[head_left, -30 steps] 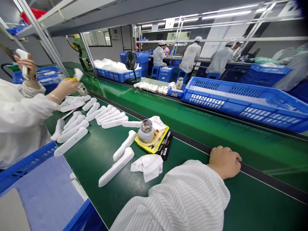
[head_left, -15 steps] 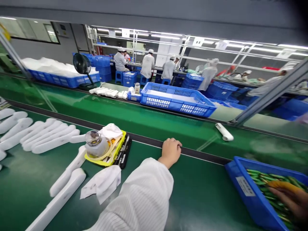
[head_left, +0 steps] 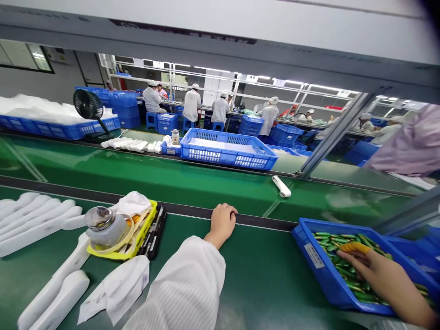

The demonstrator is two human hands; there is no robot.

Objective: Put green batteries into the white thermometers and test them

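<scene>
a long green bench (head_left: 261, 284) is stretching across the front, its mat smooth and slightly glossy, with a black strip (head_left: 182, 210) running along its far edge and a shinier green conveyor (head_left: 172, 176) lying beyond it. behind that, a wide blue crate (head_left: 227, 153) with slotted walls is sitting beside a row of white rolls (head_left: 132, 145) and a small black fan (head_left: 88, 105), and people in white coats and caps are working at a far table under strip lights.

the left hand (head_left: 222, 223) is resting on the black strip, its arm in a finely striped white sleeve (head_left: 185, 288) reaching forward, the fingers curled down over the strip's edge and holding nothing. the right hand (head_left: 369, 266) is reaching into a blue bin (head_left: 318, 266) at the bench's right end, fingers stretched forward and close together, a yellow cot (head_left: 354, 247) covering one fingertip; they are lying on a heap of small green parts (head_left: 335, 240), and whether they are pinching one is hard to tell from here.

left of the sleeve, a crumpled white cloth (head_left: 117, 288) is lying flat. a yellow tray (head_left: 144, 233) is holding a round glass bottle (head_left: 105, 227) with a metal cap, with black pens (head_left: 154, 231) along its side. smooth white plastic shells (head_left: 37, 215), long and rounded, are lying in rows at the far left, two more (head_left: 55, 293) near the front edge.
</scene>
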